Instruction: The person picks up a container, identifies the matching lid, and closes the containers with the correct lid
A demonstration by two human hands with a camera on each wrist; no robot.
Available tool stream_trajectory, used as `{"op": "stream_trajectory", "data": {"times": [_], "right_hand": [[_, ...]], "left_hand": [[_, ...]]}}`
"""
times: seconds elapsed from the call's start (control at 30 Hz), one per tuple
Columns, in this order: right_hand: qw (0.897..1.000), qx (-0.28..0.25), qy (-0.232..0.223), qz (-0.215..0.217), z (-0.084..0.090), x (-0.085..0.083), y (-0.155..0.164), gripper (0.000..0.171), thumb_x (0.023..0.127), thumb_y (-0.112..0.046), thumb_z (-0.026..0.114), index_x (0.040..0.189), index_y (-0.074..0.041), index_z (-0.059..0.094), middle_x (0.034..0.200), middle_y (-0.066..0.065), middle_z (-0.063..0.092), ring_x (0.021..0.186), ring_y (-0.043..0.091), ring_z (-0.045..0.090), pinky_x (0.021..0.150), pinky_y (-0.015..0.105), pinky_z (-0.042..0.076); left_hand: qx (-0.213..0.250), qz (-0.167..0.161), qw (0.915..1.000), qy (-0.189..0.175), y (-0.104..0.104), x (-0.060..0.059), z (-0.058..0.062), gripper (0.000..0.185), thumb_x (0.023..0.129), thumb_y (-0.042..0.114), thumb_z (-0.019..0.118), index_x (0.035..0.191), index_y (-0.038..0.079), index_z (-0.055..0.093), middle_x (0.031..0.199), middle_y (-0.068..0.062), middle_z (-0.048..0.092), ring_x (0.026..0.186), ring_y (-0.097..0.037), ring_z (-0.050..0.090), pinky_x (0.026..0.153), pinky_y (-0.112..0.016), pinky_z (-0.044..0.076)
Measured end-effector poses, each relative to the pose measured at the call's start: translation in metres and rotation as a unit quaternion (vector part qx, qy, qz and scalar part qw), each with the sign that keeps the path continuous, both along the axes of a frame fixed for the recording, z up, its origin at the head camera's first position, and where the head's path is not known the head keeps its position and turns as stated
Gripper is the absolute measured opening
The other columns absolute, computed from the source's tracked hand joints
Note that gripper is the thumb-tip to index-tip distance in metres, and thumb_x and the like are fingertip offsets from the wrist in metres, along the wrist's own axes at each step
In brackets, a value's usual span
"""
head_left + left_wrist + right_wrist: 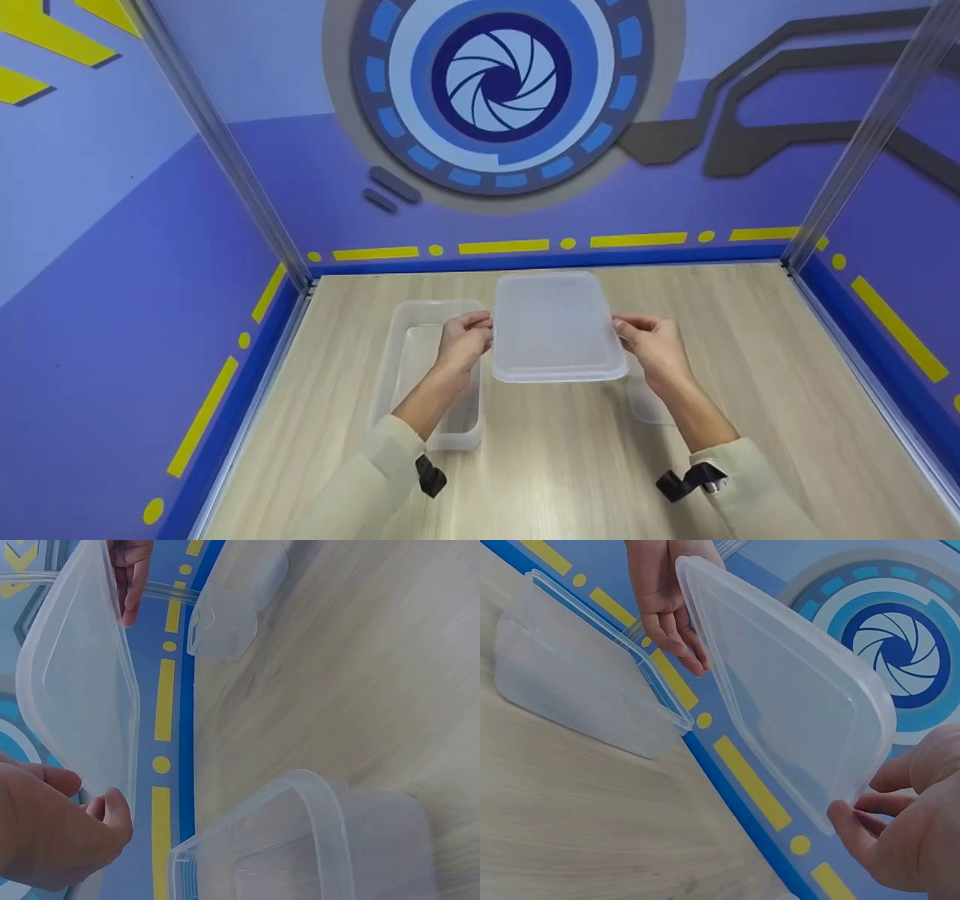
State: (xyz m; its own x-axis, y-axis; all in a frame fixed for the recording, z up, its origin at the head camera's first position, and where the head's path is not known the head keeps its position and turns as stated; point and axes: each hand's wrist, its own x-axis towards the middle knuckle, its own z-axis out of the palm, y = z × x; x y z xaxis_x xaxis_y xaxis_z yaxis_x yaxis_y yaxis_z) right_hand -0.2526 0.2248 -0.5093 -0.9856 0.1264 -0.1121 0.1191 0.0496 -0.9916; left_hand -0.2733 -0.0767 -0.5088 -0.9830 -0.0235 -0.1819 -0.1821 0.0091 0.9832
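Observation:
A translucent rectangular lid hangs in the air above the wooden table, held level by both hands. My left hand pinches its left edge and my right hand pinches its right edge. In the left wrist view the lid runs between my left hand below and the right hand's fingers above. In the right wrist view the lid spans from my right hand to my left hand. A clear plastic container stands open on the table under my left forearm.
A second small clear plastic piece lies on the table under my right wrist, also seen as the plastic piece in the left wrist view. Blue walls with yellow dashes and metal posts enclose the table.

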Motion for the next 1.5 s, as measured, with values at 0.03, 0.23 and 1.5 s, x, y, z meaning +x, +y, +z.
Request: {"op": "stream_trajectory", "data": {"times": [0.03,0.23,1.5], "right_hand": [[1.000,-0.002,0.000,-0.002,-0.001,0.000,0.000,0.032,0.106,-0.005,0.062,0.132,0.013,0.065,0.133,0.027,0.065,0.109,0.017,0.067,0.089,0.020,0.056],[1.000,0.004,0.007,-0.008,-0.007,0.000,0.002,0.034,0.106,-0.002,0.060,0.136,0.013,0.062,0.133,0.027,0.064,0.108,0.018,0.066,0.088,0.018,0.056],[0.997,-0.007,-0.007,0.076,-0.022,-0.002,-0.011,0.041,0.101,0.004,0.059,0.141,0.013,0.053,0.104,0.014,0.062,0.088,0.017,0.063,0.078,0.026,0.059]], "left_hand": [[0.001,0.001,1.0000,0.000,0.000,0.000,0.000,0.049,0.094,-0.008,0.057,0.142,-0.010,0.057,0.128,-0.019,0.067,0.111,-0.024,0.066,0.101,-0.039,0.055],[-0.003,-0.019,0.9998,0.002,0.001,0.000,0.001,0.041,0.103,0.005,0.058,0.142,-0.010,0.057,0.128,-0.020,0.067,0.115,-0.028,0.067,0.103,-0.043,0.054],[-0.079,-0.030,0.9962,0.024,-0.019,-0.007,-0.008,0.032,0.103,0.004,0.062,0.134,0.000,0.067,0.107,-0.010,0.062,0.092,-0.019,0.063,0.082,-0.035,0.061]]}}
